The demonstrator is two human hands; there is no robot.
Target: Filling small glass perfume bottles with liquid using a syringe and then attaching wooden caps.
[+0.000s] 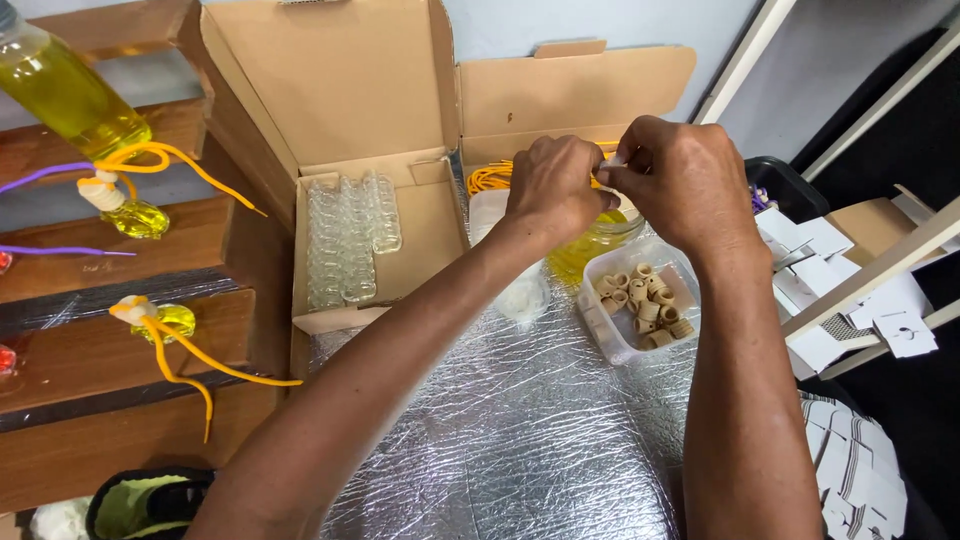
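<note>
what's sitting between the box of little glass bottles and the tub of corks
In the head view, a white lidded tub lies between the bottle box and the cork tub, on the foil mat. The left forearm crosses above that gap.

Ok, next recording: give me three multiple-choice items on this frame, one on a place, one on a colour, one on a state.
1. Where do the small clear glass bottles lie?
A. in the open cardboard box
B. on the wooden shelves
C. in the plastic tub

2. What colour are the cords behind the left hand?
A. green
B. orange-yellow
C. white

3. How are the two hands?
A. flat on the foil
B. far apart
C. raised together, fingers pinching something small

Key: 1 A, the bottles sit in rows inside the cardboard box. 2 B, the bundle is orange-yellow. 3 C, the left hand and right hand meet above the silver foil, beside the plastic tub of tan rings.
</note>
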